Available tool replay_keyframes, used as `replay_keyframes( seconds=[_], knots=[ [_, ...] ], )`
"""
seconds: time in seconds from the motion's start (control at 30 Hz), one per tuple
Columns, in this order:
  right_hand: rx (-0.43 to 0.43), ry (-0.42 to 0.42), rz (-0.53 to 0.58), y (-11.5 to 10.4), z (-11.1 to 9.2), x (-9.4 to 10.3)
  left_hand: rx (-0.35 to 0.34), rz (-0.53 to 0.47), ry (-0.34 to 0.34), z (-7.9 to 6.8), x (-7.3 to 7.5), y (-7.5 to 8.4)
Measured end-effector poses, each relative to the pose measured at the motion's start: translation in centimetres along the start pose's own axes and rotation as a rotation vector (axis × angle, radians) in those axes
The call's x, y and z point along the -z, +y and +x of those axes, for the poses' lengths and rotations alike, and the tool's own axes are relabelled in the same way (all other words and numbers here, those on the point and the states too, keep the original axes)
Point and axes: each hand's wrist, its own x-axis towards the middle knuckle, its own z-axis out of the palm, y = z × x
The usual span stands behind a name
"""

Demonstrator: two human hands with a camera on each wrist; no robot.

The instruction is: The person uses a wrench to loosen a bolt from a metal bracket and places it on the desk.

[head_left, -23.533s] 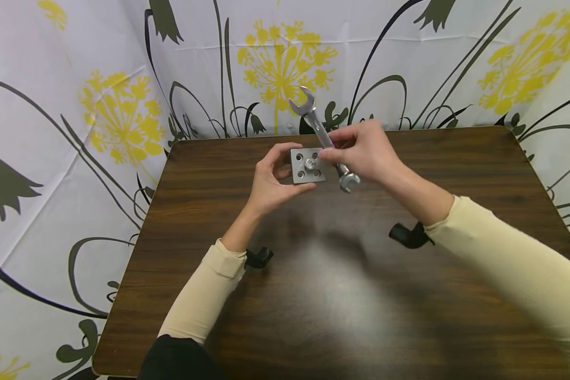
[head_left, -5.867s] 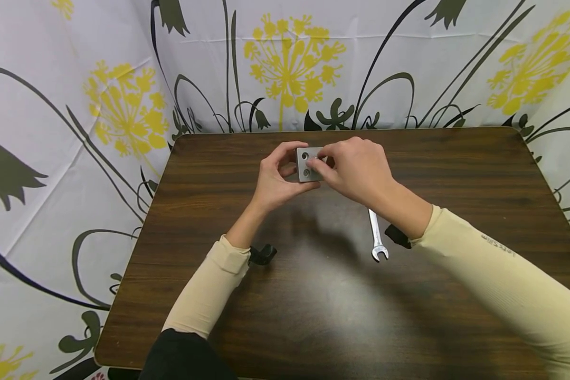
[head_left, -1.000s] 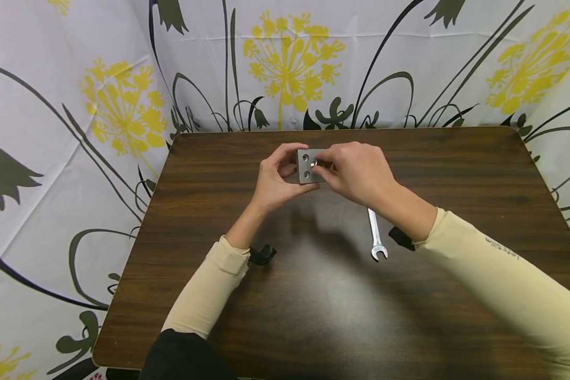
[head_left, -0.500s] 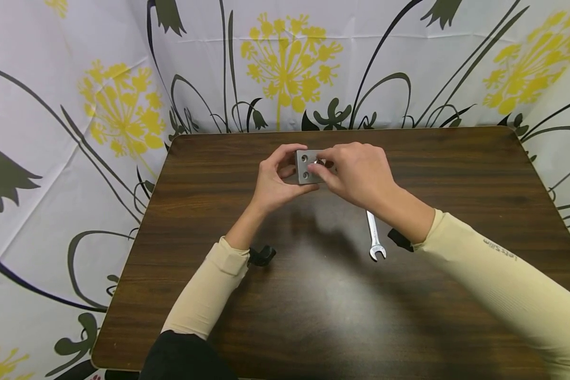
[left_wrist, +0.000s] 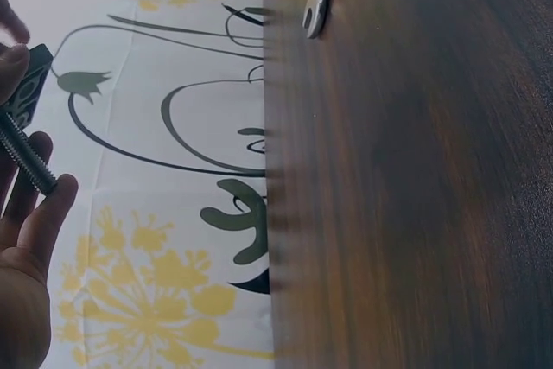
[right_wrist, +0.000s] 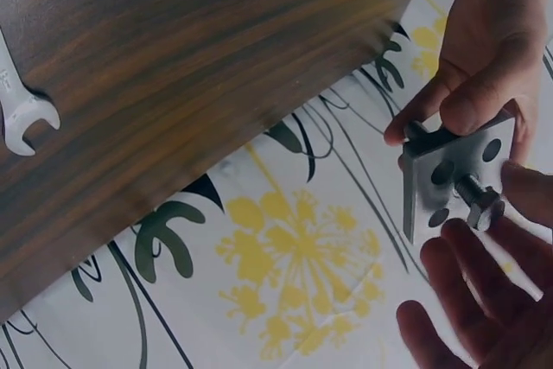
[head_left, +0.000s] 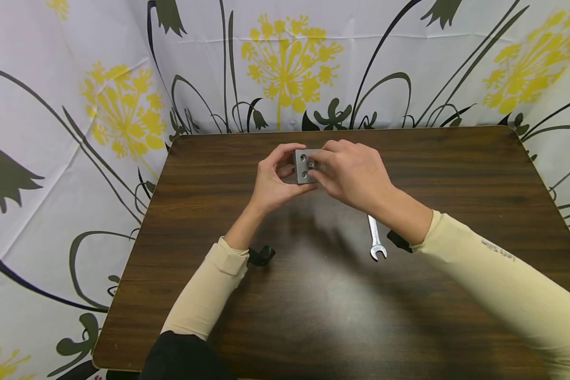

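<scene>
My left hand [head_left: 272, 182] holds a small square metal plate [head_left: 304, 166] by its edges, raised above the table. The plate has holes near its corners. A hex bolt [right_wrist: 486, 212] goes through its middle. The bolt's head faces my right hand [head_left: 353, 171], whose thumb and fingers are spread loosely around it. Behind the plate, the long threaded shank [left_wrist: 33, 162] sticks out, with a left fingertip right at its end. To the right, beneath my right forearm, an open-end wrench [head_left: 376, 243] lies on the table, its far part hidden by the arm.
The dark wood-grain table [head_left: 342, 316] has its back edge just beyond my hands. A white curtain [head_left: 199, 79] printed with yellow flowers hangs behind it. Black wrist mounts [head_left: 262, 256] stick out under both forearms.
Much earlier my right hand held the wrench; it now lies on the table. Half a second ago my right fingers pinched the bolt head; they have now spread apart. My left hand stays put.
</scene>
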Motion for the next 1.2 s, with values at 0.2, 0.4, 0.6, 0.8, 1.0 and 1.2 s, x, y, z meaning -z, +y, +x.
replay_keyframes(
  seconds=[0.2, 0.4, 0.6, 0.8, 1.0, 1.2],
  knots=[
    [-0.088, -0.032, 0.015, -0.03, 0.17, 0.00, -0.003, 0.006, -0.002, -0.01, -0.01, 0.11],
    [0.061, -0.035, 0.068, 0.23, -0.09, -0.10, 0.011, -0.006, 0.001, -0.17, -0.02, -0.02],
    [-0.021, -0.016, 0.034, 0.28, -0.24, -0.20, -0.001, -0.012, -0.006, -0.21, -0.01, -0.11],
    [-0.118, -0.045, 0.029, 0.18, -0.08, -0.06, 0.005, 0.007, 0.004, -0.30, 0.04, -0.15],
    [-0.020, -0.068, 0.040, 0.23, -0.19, 0.06, 0.021, -0.005, 0.005, -0.31, 0.01, -0.11],
    [-0.040, -0.020, 0.045, 0.18, -0.31, -0.11, 0.009, -0.011, -0.001, -0.28, 0.01, -0.16]
  ],
)
